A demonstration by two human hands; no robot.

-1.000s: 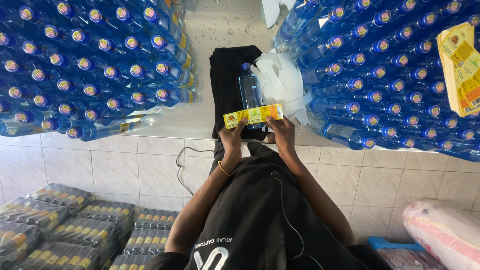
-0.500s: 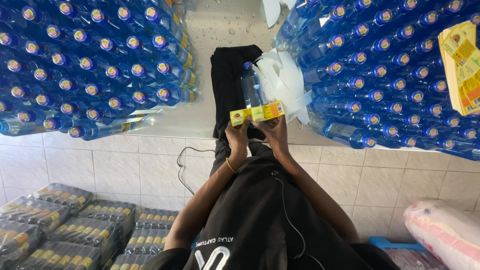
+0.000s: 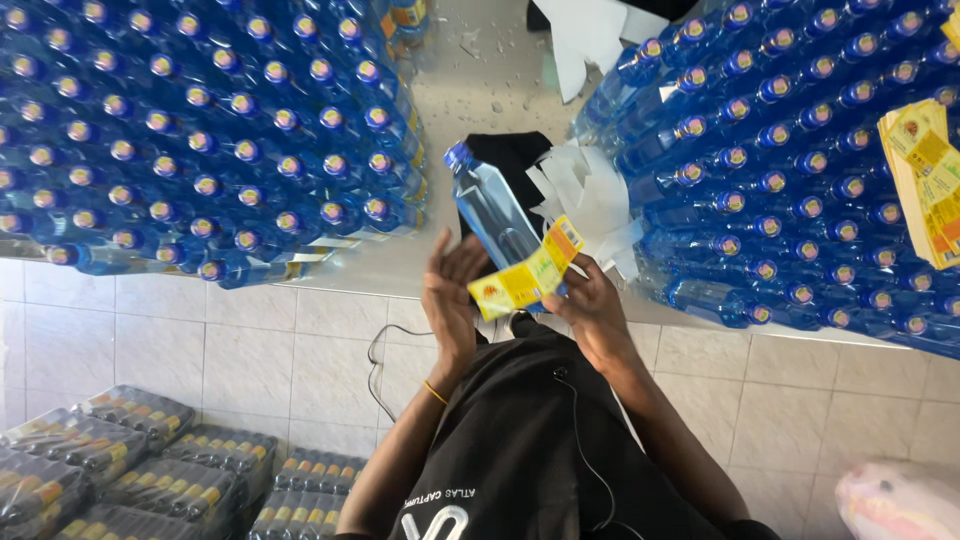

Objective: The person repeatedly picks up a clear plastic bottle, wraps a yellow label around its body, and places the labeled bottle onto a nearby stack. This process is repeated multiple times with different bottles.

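1. clear blue-tinted plastic water bottle with blue cap (image 3: pixel 490 210) is held tilted over the front edge of the pale bench (image 3: pixel 470 90), cap pointing up-left, between the two big blocks of bottles.
2. left hand (image 3: pixel 452 295) sits open-palmed against the bottle's lower body, fingers spread wide and cupping it, not a tight grip.
3. right hand (image 3: pixel 592 305) pinches narrow on a yellow paper label strip with red marks (image 3: pixel 528 275), pressing it across the bottle's lower half.
4. label looks thin, soft, easy to crease; judge best taken by its ends and smoothed flat. can't tell if it is stuck down yet.
5. bottle looks full, so fairly heavy and stiff for plastic, smooth wall likely slippery; best held around the mid body or base, not the cap.
6. rows of blue-capped plastic bottles (image 3: pixel 200 140) stand left, more blue-capped bottles (image 3: pixel 800 170) right.
7. white backing paper scraps (image 3: pixel 590 195) lie just beside the bottle, on a black cloth (image 3: pixel 505 155).
8. stack of yellow labels (image 3: pixel 925 180) rests on the right bottles.
9. shrink-wrapped bottle packs (image 3: pixel 120 470) on the tiled floor.
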